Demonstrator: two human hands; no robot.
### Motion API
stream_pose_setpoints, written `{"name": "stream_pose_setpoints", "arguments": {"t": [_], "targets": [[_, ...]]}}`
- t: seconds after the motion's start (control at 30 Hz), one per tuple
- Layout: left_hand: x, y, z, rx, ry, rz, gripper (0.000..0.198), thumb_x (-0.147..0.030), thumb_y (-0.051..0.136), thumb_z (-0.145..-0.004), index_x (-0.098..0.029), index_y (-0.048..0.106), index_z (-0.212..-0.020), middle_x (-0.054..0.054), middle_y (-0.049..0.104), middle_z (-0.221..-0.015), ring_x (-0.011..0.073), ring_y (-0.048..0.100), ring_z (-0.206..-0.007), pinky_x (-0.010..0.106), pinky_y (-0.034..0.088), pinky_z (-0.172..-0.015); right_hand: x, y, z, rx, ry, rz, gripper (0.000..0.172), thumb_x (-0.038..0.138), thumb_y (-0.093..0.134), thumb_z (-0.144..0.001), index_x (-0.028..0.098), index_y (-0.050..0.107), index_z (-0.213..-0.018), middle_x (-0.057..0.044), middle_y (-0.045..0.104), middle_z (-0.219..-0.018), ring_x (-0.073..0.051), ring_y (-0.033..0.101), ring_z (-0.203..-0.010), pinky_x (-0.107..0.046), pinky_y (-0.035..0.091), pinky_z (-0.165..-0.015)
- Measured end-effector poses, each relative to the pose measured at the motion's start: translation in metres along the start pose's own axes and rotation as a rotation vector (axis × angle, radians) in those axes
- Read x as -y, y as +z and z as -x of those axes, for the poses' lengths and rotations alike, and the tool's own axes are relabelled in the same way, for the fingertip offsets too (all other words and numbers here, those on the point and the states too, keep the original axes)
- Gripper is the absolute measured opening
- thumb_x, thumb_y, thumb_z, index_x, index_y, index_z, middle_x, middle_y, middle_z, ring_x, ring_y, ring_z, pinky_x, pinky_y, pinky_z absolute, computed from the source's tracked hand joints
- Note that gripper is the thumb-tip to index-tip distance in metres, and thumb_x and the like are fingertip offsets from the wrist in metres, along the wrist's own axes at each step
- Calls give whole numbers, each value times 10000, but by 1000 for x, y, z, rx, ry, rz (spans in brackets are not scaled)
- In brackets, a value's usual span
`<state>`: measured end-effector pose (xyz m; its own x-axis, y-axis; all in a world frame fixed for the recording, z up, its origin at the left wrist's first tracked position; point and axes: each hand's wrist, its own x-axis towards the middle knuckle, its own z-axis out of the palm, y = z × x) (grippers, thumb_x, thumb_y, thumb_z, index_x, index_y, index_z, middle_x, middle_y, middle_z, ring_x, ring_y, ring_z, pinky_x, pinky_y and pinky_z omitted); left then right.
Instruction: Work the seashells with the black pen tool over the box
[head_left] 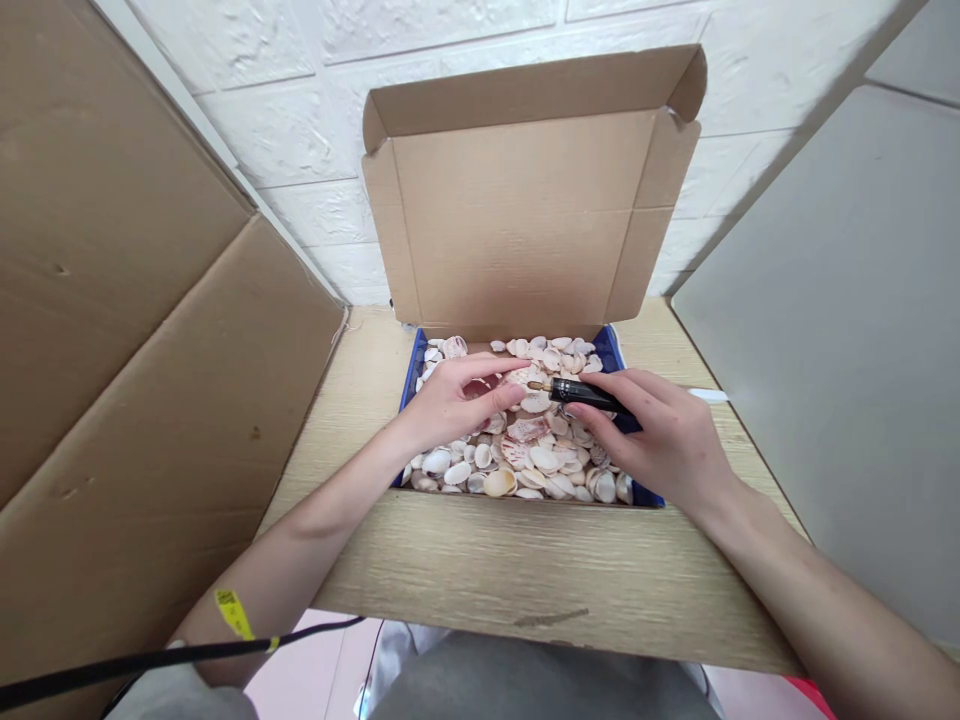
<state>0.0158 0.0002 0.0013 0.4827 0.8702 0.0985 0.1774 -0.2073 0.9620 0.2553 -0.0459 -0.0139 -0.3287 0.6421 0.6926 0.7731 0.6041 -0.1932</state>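
Note:
My right hand (660,425) is wrapped round a small black hand drill (589,394) with a brass-coloured chuck, which points left. The chuck's tip is right by the fingertips of my left hand (465,400). Between that hand's thumb and fingers is the edge of a pale, ribbed seashell (534,400), partly covered by the drill. Under both hands lies a shallow cardboard box (525,215) with blue sides and its lid raised. Many loose shells fill it, among them a reddish striped scallop shell (517,453) and a yellowish shell (500,483).
The box sits on a light wooden tabletop (525,560) against a white brick-patterned wall (300,130). A tall cardboard panel (150,350) stands at left, a grey panel (847,350) at right. A white object (709,396) lies behind my right hand. A black cable (187,655) with a yellow tag crosses at lower left.

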Motion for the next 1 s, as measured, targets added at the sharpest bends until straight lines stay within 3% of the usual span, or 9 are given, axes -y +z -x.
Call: {"name": "stream_pose_setpoints", "arguments": {"t": [0.13,0.6,1.0], "targets": [[0,-1,0,-6,42,-54,383,-394,713,-841,-143,745,-1129,62,674,-917,84,567,-615,203,445,-497,0,-1,-1,-22,4,11,228,311,697,-887,176,654,-1066,-95,740,-916,-217,708,-759,-334,577,-640],[2,-1,0,12,30,-95,443,-458,722,-825,-141,749,-1133,33,650,-792,89,520,-582,221,402,-511,-1,-5,-4,-36,-5,5,273,270,694,-880,250,645,-1148,-77,737,-953,-233,682,-787,-386,578,-689],[-1,0,1,20,21,-96,386,-407,680,-866,-139,746,-1135,94,727,-970,107,587,-662,206,433,-521,-1,-5,-4,-47,-11,-3,259,255,714,-865,214,654,-1114,-89,735,-939,-232,684,-776,-377,577,-675]]}}
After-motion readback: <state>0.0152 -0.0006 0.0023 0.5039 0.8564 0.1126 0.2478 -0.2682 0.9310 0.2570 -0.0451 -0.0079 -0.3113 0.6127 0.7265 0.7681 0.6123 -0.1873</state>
